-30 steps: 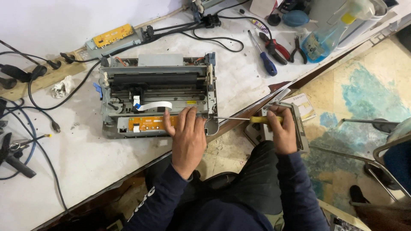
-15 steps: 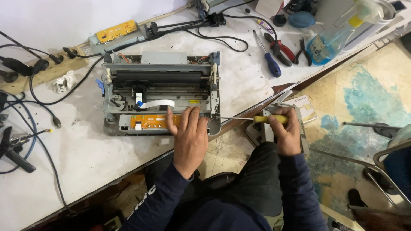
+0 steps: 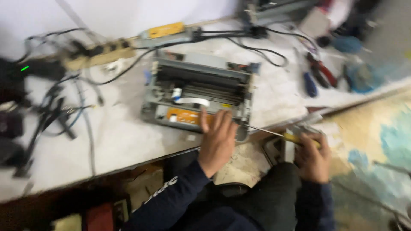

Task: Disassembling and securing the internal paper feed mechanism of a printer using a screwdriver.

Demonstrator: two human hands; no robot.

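A grey opened printer chassis [image 3: 197, 92] lies on the white workbench, with an orange circuit board [image 3: 184, 116] and a white ribbon cable showing at its front. My left hand [image 3: 217, 139] rests flat on the chassis's front right corner, fingers spread. My right hand [image 3: 311, 156] grips a yellow-handled screwdriver [image 3: 295, 137] off the bench's edge. Its thin shaft points left toward the chassis's right end. The picture is blurred by motion.
A power strip [image 3: 98, 53] and tangled black cables [image 3: 55, 111] lie at the left. A blue-handled screwdriver [image 3: 309, 83], red-handled pliers [image 3: 325, 72] and a blue object [image 3: 361, 77] lie at the right. The workbench edge [image 3: 141, 160] runs in front of my knees.
The view has swung to the left and blurred, so the chassis sits further right in the picture. My hands keep their hold; the screwdriver stays at the chassis's right end.
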